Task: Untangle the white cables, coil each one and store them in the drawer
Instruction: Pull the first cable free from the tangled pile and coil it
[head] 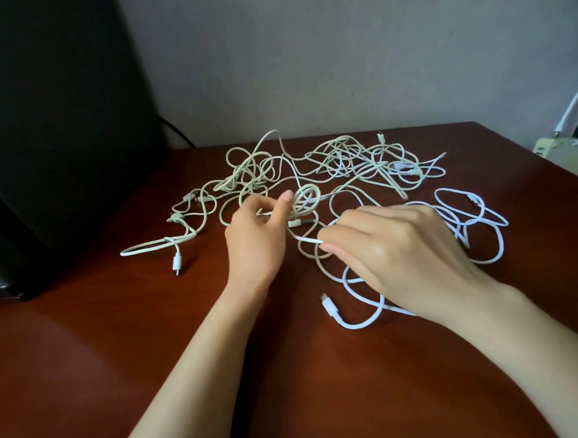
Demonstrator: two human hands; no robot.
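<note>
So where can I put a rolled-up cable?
The table is bare at the front: between the black box and the left arm, and between both arms. A strip along the right edge is free. The middle and back are crowded with the tangle of white cables, which the left hand and right hand hold.

We see soft, even indoor light, rather dim, with no hard beam. The bench (122, 375) carries a broad dull sheen at its lower left. Only faint, blurred shadows lie under the left hand (255, 240) and the right hand (398, 257), whose knuckles show a mild shine. The black panel (45, 130) at left is so dark that we read no detail in it. The far white cables (311, 165) look yellowish and slightly soft. Toward the corners the wide lens bends straight edges.
</note>
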